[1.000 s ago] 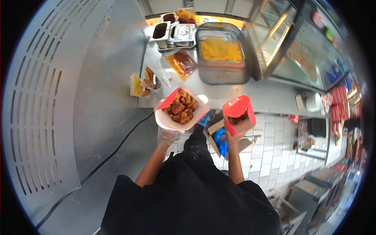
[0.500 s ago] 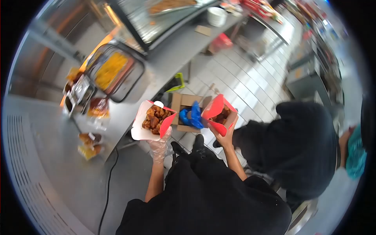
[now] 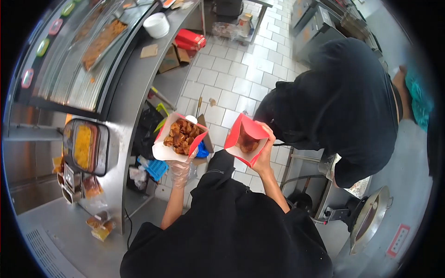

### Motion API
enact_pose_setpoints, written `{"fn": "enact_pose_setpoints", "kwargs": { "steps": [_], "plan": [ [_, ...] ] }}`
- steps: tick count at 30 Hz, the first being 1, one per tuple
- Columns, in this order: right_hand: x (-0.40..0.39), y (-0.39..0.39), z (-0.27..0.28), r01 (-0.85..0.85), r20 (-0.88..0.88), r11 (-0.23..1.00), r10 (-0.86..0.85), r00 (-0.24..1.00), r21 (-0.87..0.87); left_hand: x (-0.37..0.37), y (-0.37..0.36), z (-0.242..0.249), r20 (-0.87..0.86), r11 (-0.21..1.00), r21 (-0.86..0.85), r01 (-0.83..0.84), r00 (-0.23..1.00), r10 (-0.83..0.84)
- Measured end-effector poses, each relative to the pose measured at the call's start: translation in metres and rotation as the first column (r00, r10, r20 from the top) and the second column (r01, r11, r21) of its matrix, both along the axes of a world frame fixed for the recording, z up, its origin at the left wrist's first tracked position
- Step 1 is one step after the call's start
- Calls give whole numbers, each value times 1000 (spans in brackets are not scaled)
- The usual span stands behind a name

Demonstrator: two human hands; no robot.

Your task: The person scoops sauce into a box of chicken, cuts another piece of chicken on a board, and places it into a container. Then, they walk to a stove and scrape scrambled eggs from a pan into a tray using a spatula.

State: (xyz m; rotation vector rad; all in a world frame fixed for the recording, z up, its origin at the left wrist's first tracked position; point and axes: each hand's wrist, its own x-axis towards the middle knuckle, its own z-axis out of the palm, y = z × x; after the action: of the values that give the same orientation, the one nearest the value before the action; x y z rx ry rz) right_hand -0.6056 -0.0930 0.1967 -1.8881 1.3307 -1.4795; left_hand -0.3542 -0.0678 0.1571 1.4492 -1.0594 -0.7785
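My left hand (image 3: 179, 172), in a clear plastic glove, is closed round the base of an open red and white box (image 3: 163, 152). Browned fried chicken pieces (image 3: 181, 136) fill that box. On the right, my right hand (image 3: 265, 150), which looks bare, grips the side of a second red and white box (image 3: 232, 133), tilted so that its opening faces me. Inside it lies some glazed chicken (image 3: 247, 141). The two boxes are apart, both held in front of my body above the floor.
A person in black (image 3: 343, 102) bends over the right counter (image 3: 398, 204), near a wok (image 3: 371, 220). The left steel counter (image 3: 121, 109) bears a tray of yellow food (image 3: 85, 146), a display case (image 3: 74, 85) and white bowls (image 3: 156, 25). A blue basket (image 3: 155, 168) is below.
My view has turned to the right, so the counter, display case and floor appear shifted. More of the right counter and the wok now show. Both boxes remain in my hands.
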Motion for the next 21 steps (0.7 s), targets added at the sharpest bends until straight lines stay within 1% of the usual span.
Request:
{"fn": "enact_pose_setpoints", "kwargs": {
  "steps": [2, 3, 4, 6, 7, 8, 9, 10, 11, 12, 13, 14, 15, 16, 18, 19, 20, 21],
  "plan": [
    [-17, -3, -11, 27, 49, 999, -28, 998, 20, -11, -20, -14, -3, 988, -77, 135, 991, -136],
    [-20, -52, 26, 26, 51, 994, -31, 998, 106, -12, -72, 23, -26, 985, -113, 133, 990, -137],
    [-31, -49, 8, 36, 62, 995, -41, 997, 89, -22, -80, 20, -14, 981, -129, 145, 989, -148],
    [-47, -55, -11, 35, 231, 987, -71, 970, 154, -47, -108, 24, -63, 973, -177, 148, 985, -161],
    [-54, -61, -16, 11, 305, 987, -61, 951, 163, -50, -126, 6, 145, 966, -115, 230, 966, -212],
    [-65, -69, -24, 19, 311, 989, -65, 948, 149, -61, -144, -7, 154, 962, -128, 240, 963, -220],
    [-78, -77, -33, 61, 273, 985, -104, 956, 161, -71, -163, -18, 206, 955, -139, 262, 951, -231],
    [-77, -123, -6, 90, 191, 978, -127, 973, 188, -77, -198, -5, 131, 956, -137, 261, 961, -243],
    [-84, -143, -8, 127, 169, 974, -160, 973, 189, -83, -233, 11, 55, 957, -136, 257, 966, -252],
    [-91, -164, -9, 136, 172, 973, -169, 970, 187, -91, -258, 5, 59, 954, -137, 267, 963, -261],
    [-99, -191, -9, 167, 148, 970, -194, 970, 178, -100, -286, -2, 359, 943, -168, 286, 909, -211],
    [-106, -221, -6, 197, 124, 966, -219, 968, 165, -109, -318, 0, 623, 930, -196, 311, 772, -127],
    [-113, -254, -4, 200, 113, 970, -217, 970, 140, -123, -349, 1, 316, 940, -171, 295, 920, -231],
    [-121, -286, -1, 210, 119, 968, -227, 967, 138, -132, -378, 6, 323, 936, -173, 306, 916, -240],
    [-132, -358, 20, 189, 21, 978, -191, 981, 86, -146, -446, 22, 82, 927, -241, 286, 958, -275],
    [-136, -387, 30, 164, 66, 984, -169, 983, 74, -155, -478, 20, -50, 939, -218, 267, 958, -284],
    [-138, -415, 27, 174, 72, 982, -179, 981, 72, -164, -512, 11, -44, 936, -218, 278, 955, -294],
    [-135, -435, 18, 219, 186, 976, -218, 958, 17, -171, -541, 6, -159, 919, -164, 358, 910, -383]
  ]
}}
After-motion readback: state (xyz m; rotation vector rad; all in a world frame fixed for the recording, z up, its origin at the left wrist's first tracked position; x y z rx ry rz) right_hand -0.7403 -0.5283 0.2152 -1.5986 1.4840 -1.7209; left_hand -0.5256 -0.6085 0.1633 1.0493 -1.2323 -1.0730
